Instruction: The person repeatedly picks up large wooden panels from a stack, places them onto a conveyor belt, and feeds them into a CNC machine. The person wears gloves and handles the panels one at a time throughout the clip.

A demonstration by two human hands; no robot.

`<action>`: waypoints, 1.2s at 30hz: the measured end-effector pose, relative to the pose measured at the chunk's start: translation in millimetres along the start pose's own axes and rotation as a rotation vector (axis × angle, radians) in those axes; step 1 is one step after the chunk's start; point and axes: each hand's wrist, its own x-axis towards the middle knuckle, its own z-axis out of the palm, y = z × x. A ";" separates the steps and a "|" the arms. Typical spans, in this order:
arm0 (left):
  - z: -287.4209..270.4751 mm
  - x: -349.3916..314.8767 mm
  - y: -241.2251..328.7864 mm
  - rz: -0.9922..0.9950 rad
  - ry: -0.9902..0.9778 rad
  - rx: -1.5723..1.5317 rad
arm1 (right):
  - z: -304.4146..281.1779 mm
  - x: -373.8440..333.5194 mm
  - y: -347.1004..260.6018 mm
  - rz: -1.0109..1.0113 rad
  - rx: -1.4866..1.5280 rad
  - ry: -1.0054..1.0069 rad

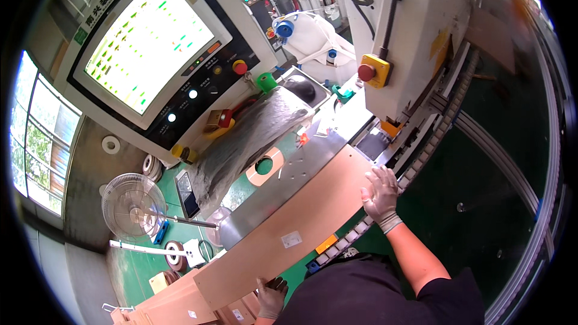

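A long tan panel point(265, 247) with a small white label lies slantwise before me, running from lower left to the machine at upper right. My right hand point(380, 195), in a thin pale glove, rests at the panel's right end with its fingers stretched out. At the panel's lower left end, my gloved left hand point(271, 298) has its fingers curled at the near edge, gripping it; part of the fingers is hidden. Beneath the panel's far side is a grey metal table point(253, 219).
A white machine head point(406, 54) with a red stop button point(366, 73) stands at the right end. A control screen point(150, 42) is at upper left. More tan panels point(174, 304) are stacked at lower left, near a fan point(133, 206). A roller track point(346, 242) runs along the near side.
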 end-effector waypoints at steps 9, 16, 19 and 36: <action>-89.2 -12.1 81.6 0.649 0.378 0.009 | 4.7 -31.0 -54.2 0.967 1.503 0.107; -75.8 -16.1 118.8 0.638 0.514 0.088 | -8.1 -41.6 -84.6 1.257 1.392 -0.285; -65.3 -8.5 120.1 0.620 0.512 0.093 | -12.0 -33.0 -75.9 1.192 1.230 -0.450; -37.4 3.4 62.9 0.518 0.265 0.136 | -30.7 68.1 64.3 1.200 1.252 -0.203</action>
